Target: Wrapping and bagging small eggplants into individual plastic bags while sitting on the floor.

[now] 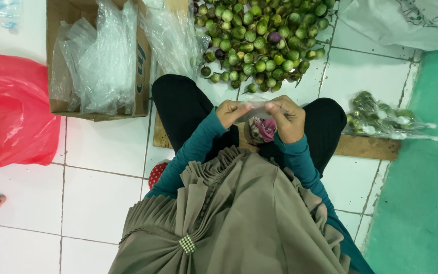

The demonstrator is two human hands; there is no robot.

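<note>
Olive scarf [229, 213]; both hands [231, 112] [286, 119] pinch clear bag [253, 109]

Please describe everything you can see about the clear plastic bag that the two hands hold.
The small clear plastic bag is thin, glossy and see-through, and looks empty. It is held up above the lap, stretched sideways between the left hand and the right hand, whose fingertips pinch its upper edge on each side. Its lower part hangs slack and creased. Only the hands touch it.
</note>
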